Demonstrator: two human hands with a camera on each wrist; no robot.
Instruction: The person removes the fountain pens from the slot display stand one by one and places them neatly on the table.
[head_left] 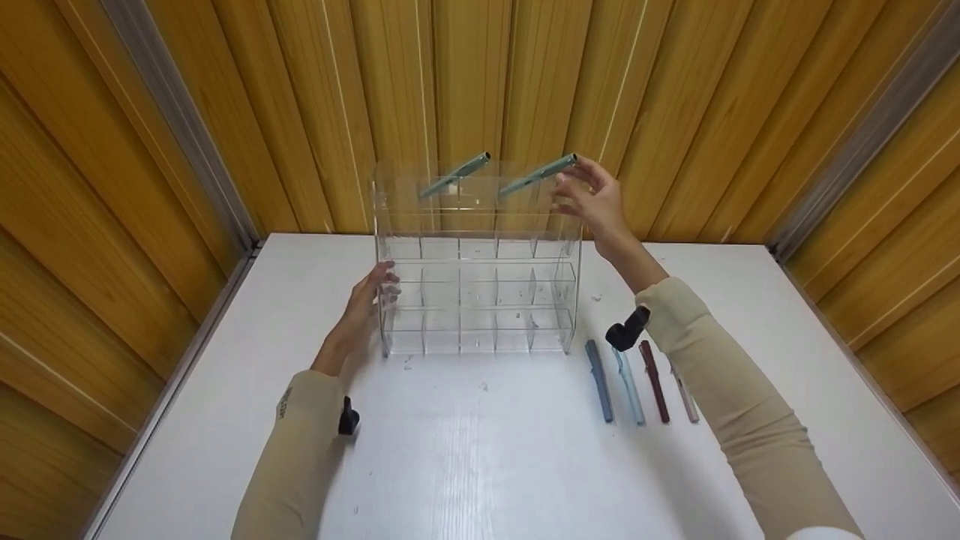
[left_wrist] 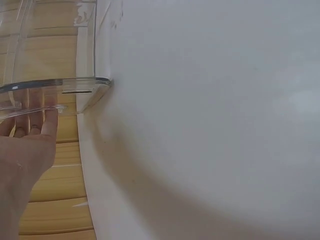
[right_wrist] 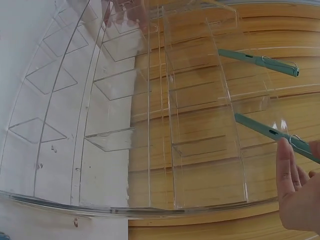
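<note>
A clear acrylic pen rack (head_left: 478, 281) with several tiers of compartments stands upright on the white table. My left hand (head_left: 365, 300) rests against its left side; in the left wrist view the fingers (left_wrist: 36, 117) extend along the clear side panel. Up at the rack's top right, my right hand (head_left: 594, 196) pinches a green pen (head_left: 536, 175) near its clip end. That pen slants, its lower end at the top tier. A second green pen (head_left: 456, 175) leans at the same slant in the top tier, to the left.
Right of the rack, a dark blue pen (head_left: 599, 382), a light blue pen (head_left: 630, 386), a dark red pen (head_left: 655, 382) and a grey pen (head_left: 686, 396) lie in a row, the grey one partly under the right sleeve. Wood-patterned walls (head_left: 472, 90) enclose the table's back and sides.
</note>
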